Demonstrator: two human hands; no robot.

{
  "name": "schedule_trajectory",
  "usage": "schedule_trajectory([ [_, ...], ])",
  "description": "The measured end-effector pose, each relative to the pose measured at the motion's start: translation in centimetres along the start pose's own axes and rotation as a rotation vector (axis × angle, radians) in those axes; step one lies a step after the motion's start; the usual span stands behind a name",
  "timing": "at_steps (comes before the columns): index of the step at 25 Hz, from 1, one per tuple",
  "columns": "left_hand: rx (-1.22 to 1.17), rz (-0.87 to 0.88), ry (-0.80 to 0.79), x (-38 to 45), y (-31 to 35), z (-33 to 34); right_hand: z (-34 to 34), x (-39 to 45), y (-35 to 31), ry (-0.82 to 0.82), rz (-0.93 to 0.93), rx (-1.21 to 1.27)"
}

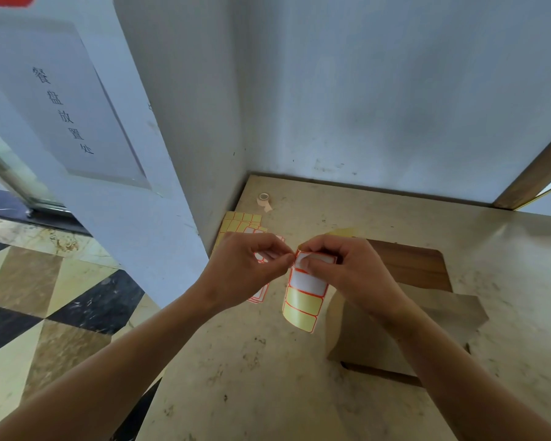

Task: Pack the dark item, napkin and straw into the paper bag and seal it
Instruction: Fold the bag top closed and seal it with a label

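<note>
- Head view: the right hand (337,268) holds a curled label sheet (304,292) above the beige worktop (268,377), fingers closed round its top edge, thumb pressed on the uppermost white label.
- The left hand (252,265) pinches thumb and forefinger together at that label's upper left corner.
- The sheet's two upper labels are white with red borders; the two lower spaces are bare yellow backing.
- The brown paper bag (379,332) lies flat on the worktop, under the right forearm, touching a wooden board (411,265) behind it.
- More label sheets (240,222) lie near the wall corner, with a small tape roll (263,198) just beyond them.
</note>
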State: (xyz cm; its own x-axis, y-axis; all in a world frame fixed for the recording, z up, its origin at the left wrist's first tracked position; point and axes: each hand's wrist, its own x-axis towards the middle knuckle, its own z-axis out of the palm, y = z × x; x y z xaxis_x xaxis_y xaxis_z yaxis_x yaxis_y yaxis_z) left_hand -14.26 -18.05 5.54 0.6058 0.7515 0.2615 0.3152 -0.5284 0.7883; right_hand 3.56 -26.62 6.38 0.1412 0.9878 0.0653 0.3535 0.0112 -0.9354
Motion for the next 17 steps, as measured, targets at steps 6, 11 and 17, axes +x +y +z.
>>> schedule_trajectory([
  [6,0.007,-0.012,0.003,-0.2,-0.2,0.1,0.3,0.1,0.4,-0.017,0.054,0.117],
  [11,-0.008,-0.047,-0.01,0.2,-0.9,0.3,0.6,0.7,0.6,-0.036,0.136,0.186],
  [17,-0.047,-0.158,-0.028,1.3,-2.9,0.1,0.8,2.4,0.7,-0.04,0.234,0.173],
])
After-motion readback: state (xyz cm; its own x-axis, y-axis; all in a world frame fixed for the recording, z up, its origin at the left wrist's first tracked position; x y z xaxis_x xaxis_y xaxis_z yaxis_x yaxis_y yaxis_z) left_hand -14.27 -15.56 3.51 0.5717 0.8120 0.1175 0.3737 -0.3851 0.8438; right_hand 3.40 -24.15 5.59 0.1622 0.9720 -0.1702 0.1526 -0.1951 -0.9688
